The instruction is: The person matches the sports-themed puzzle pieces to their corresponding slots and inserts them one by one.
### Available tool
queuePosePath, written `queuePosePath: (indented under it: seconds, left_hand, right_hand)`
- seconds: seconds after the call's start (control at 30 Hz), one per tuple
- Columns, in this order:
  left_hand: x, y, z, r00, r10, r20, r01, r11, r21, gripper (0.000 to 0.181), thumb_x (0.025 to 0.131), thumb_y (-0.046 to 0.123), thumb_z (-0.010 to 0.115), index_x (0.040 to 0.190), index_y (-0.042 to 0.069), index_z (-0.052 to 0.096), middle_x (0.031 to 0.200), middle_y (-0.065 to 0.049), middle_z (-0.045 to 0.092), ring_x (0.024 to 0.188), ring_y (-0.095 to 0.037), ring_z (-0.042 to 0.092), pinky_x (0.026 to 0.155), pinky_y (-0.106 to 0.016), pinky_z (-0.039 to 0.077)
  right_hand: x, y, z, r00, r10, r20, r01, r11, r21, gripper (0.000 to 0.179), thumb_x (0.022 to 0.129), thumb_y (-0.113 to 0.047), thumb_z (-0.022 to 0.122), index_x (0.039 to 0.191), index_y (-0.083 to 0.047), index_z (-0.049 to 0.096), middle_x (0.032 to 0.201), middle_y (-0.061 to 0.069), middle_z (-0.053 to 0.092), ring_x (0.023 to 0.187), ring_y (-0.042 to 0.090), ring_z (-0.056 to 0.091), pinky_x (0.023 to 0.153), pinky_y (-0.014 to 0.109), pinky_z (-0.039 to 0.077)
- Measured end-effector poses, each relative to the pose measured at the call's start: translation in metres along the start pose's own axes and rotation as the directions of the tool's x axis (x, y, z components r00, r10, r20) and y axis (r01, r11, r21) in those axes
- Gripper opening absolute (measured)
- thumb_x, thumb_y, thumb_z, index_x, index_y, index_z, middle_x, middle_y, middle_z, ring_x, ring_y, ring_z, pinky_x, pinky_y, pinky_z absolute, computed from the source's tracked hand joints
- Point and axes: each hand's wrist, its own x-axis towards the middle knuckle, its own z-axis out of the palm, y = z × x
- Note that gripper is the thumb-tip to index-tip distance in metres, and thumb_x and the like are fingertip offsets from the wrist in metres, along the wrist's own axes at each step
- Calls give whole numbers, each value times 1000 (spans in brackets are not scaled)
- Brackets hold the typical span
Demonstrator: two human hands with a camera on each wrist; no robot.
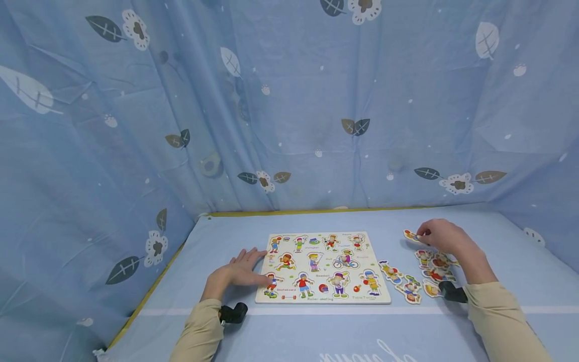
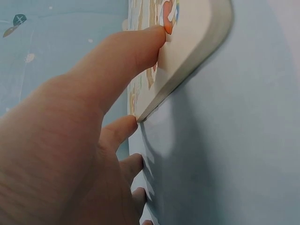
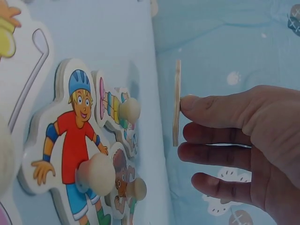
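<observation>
Right hand has thumb and fingers pinching one wooden piece, so I'd keep that grip light and level. Left hand has its fingers spread, thumb over the puzzle board's left edge; gentle pressure there should stop it sliding. Count, outward from the right fingers: one piece pinched, at least five loose pieces just bodyward (overlap muddies it), one board off left.
</observation>
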Motion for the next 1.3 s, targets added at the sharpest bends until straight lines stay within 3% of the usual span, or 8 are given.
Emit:
queuePosePath:
  seconds: [0.3, 0.67, 0.8, 1.1, 1.3]
  left_hand:
    - [1, 0, 1, 1000, 0, 3, 0, 1000, -1, 93, 76, 58, 73, 152, 18, 38, 162, -19, 21, 150, -44, 10, 119, -64, 11]
    - [9, -5, 7, 1000, -6, 2, 6, 1000, -4, 94, 76, 60, 72, 153, 20, 37, 163, -16, 20, 151, -41, 8, 120, -62, 10]
    - [5, -3, 4, 1000, -1, 18, 1, 1000, 3, 93, 77, 60, 70, 154, 19, 35, 163, -16, 20, 151, -41, 8, 120, -62, 10]
    - [5, -7, 0, 1000, 12, 25, -13, 1000, 24, 83, 87, 59, 60, 155, 18, 33, 163, -17, 20, 151, -43, 8, 120, -62, 11]
    - [2, -6, -3, 999, 29, 26, -29, 1000, 9, 70, 93, 43, 56, 155, 17, 34, 163, -19, 19, 150, -44, 7, 120, -63, 10]
  right_hand:
    - [0, -5, -1, 1000, -3, 12, 3, 1000, 15, 22, 93, -13, 66, 106, 4, 70, 84, 6, 67, 76, 20, 59, 71, 43, 52]
    - [-2, -15, -3, 998, -52, -28, 53, 999, 5, 20, 92, -16, 67, 101, 2, 72, 82, 3, 68, 77, 20, 59, 74, 47, 54]
    - [-3, -19, -3, 997, -63, -35, 63, 998, 1, 20, 93, -17, 67, 100, 1, 72, 81, 2, 68, 75, 19, 58, 72, 44, 55]
    - [-3, -31, -4, 998, -47, -33, 48, 999, 9, 23, 92, -20, 69, 102, 1, 72, 83, 4, 68, 76, 20, 59, 72, 44, 55]
    - [-1, -36, -2, 995, -77, -66, 76, 997, -12, 22, 92, -19, 68, 100, 1, 72, 83, 5, 66, 74, 18, 58, 69, 41, 54]
